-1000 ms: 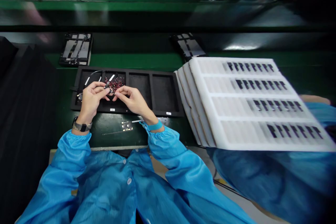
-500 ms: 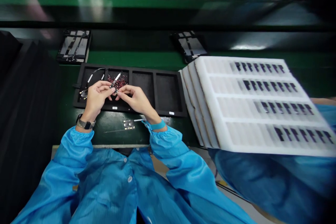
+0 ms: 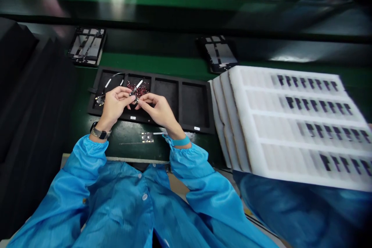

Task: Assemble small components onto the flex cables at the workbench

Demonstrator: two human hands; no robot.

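A small part (image 3: pixel 133 95) with a white-tipped strip is sitting above the black tray (image 3: pixel 193 104), over the near half of its second compartment from the left. The left hand (image 3: pixel 114 104) is pinching it between thumb and fingers. The right hand (image 3: pixel 157 110) is pinching at its near right end; whether a separate piece is lying between those fingertips cannot be told.

Handling is judged to be under way: both hands are engaging the part, and it is not yet lying set down. Small red pieces (image 3: pixel 142 90) are lying loose in quantity in the compartment beneath, so ample stock is judged to be left. A board (image 3: pixel 99 100) is resting at the near left corner of the tray's leftmost compartment. A second board (image 3: pixel 147 137) is lying between the tray and the near edge of the surface (image 3: pixel 124 153). Whether either board is finished or waiting cannot be determined.

Beyond the tray's far left corner a device (image 3: pixel 87 46) is lying; another device (image 3: pixel 220 54) is lying beyond its far right corner. At the tray's right end, stacked white foam trays (image 3: pixel 258 155) are carrying rows of dark parts (image 3: pixel 295 104).
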